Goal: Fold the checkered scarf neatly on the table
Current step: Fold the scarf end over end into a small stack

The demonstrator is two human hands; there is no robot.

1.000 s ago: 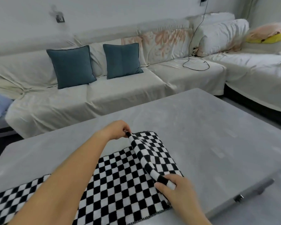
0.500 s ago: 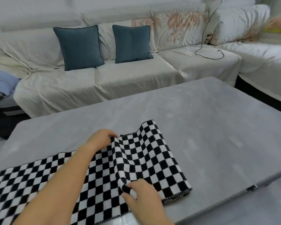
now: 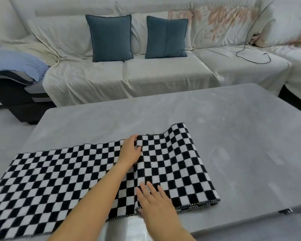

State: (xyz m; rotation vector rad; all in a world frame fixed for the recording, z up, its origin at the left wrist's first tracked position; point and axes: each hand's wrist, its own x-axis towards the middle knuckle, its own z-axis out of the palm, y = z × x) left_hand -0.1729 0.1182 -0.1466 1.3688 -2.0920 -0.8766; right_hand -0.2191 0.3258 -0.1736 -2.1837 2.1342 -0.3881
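The black-and-white checkered scarf lies lengthwise across the near part of the grey table. Its right end is folded back over itself, so a doubled section lies at the right. My left hand rests at the far corner of the folded end, fingers pinching the cloth's edge. My right hand lies flat on the near corner of that end, fingers spread, holding nothing. The scarf's left end runs out of the frame.
A long sofa under a pale cover stands behind the table, with two teal cushions on it. A black cable trails over its right seat. A blue cloth lies at the far left. The table's near right edge is close.
Both hands carried the scarf's right end leftward and laid it down on the rest. My right hand let go of its corner and now lies flat on it.
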